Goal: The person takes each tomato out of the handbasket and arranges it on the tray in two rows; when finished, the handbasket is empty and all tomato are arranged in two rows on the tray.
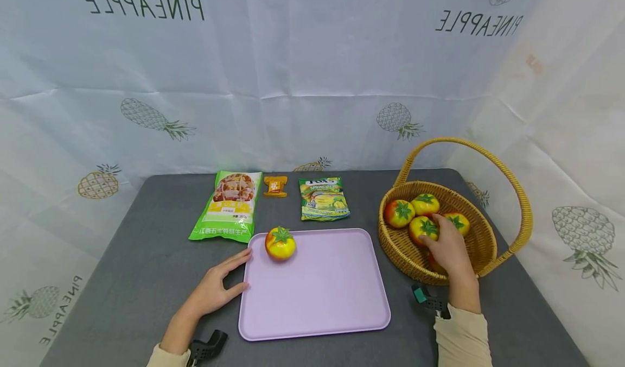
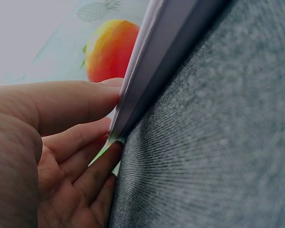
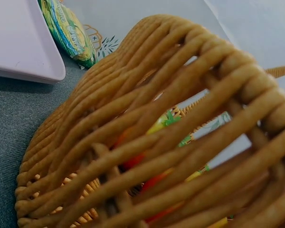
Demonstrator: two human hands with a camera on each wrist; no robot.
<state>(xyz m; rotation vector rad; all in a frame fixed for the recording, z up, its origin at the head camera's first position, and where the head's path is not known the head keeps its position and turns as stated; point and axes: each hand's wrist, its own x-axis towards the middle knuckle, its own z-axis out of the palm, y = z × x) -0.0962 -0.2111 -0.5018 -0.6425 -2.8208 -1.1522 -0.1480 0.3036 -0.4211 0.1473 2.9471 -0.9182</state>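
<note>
My right hand (image 1: 450, 246) reaches into a yellow wicker basket (image 1: 405, 261), thumb and fingers around a red-and-yellow tomato (image 1: 422, 229) with a green leafy top. Several more such tomatoes lie about it in the basket. In the right wrist view the basket's woven side (image 3: 147, 109) covers most of the hand. On the left, my left hand (image 1: 213, 289) touches the left edge of a lilac tray (image 1: 317, 296) with extended fingers and thumb. One tomato (image 1: 280, 244) sits on the tray near its far left corner; it shows behind the rim in the left wrist view.
Beyond the tray, a green-and-white food bag (image 1: 229, 207), a small orange packet (image 1: 275, 186) and a green-and-yellow packet (image 1: 323, 198) lie on the dark grey table (image 1: 141, 280). The basket's tall handle (image 1: 522, 204) arches over its right side. A pineapple-print curtain (image 1: 303, 57) hangs behind.
</note>
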